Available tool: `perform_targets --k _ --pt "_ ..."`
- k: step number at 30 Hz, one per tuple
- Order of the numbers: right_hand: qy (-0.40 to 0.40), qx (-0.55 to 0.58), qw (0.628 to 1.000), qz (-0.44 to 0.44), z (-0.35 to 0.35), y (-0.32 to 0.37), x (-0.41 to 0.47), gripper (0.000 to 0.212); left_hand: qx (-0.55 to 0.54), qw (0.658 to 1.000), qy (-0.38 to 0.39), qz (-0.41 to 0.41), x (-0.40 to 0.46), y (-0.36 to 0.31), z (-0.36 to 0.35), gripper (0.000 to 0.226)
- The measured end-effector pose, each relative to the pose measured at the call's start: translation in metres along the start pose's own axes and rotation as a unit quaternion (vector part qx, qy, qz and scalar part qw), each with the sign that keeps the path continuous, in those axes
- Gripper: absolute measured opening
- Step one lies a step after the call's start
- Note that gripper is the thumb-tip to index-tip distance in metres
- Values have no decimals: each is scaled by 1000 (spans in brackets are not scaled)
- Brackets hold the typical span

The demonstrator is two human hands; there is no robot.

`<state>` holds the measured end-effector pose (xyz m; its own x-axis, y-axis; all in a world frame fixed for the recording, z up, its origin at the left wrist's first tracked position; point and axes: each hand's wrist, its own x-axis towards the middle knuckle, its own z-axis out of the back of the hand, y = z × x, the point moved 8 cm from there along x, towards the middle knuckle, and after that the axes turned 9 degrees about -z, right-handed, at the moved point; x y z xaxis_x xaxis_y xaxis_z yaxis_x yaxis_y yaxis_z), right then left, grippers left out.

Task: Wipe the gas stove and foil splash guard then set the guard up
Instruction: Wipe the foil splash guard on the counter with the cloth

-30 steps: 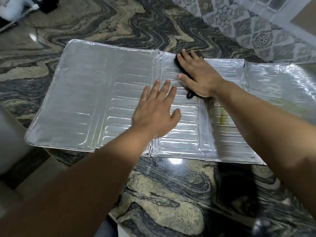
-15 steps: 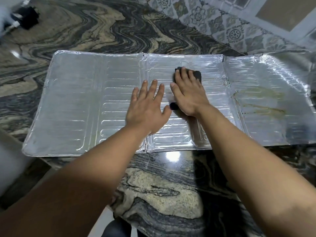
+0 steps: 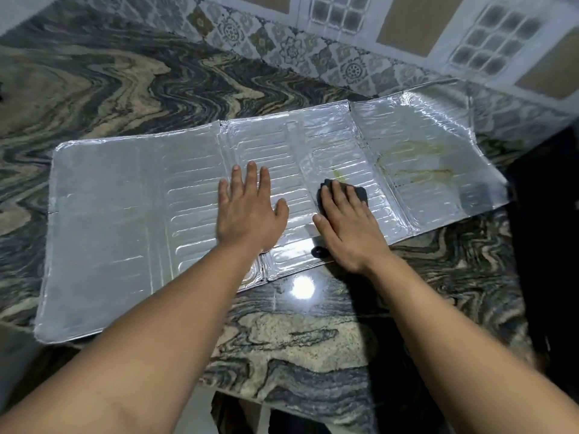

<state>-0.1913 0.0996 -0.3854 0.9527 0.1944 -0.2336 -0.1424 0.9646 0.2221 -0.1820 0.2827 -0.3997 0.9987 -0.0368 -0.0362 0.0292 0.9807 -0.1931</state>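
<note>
Table [image 3: 282, 349] of swirled stone carrying foil splash guard [image 3: 125, 220], lying flat, unfolded. Left hand [image 3: 250, 211] resting open, fingers spread, on middle panel. Right hand [image 3: 347, 227] pressing flat on dark pad [image 3: 360, 192], possibly sponge, beside yellowish stains [image 3: 416, 170].

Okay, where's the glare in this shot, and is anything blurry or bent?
Head view: a bright light spot glares on the countertop just below the foil guard; sheen streaks the guard's far right panel. The wide lens bows the guard's edges. The forearms at the bottom look soft; both hands are sharp.
</note>
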Motion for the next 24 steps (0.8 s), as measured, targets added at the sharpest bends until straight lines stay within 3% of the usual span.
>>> perform_targets --k 11,18,24 --pt "21 -22 999 37 7 2 32 70 7 1000 2 -4 1 -2 0 74" --pt "16 -41 995 86 23 13 114 69 22 1000 -1 3 1 -2 2 74" --pt "-4 -51 996 76 43 11 183 71 36 999 -6 12 2 1 0 75"
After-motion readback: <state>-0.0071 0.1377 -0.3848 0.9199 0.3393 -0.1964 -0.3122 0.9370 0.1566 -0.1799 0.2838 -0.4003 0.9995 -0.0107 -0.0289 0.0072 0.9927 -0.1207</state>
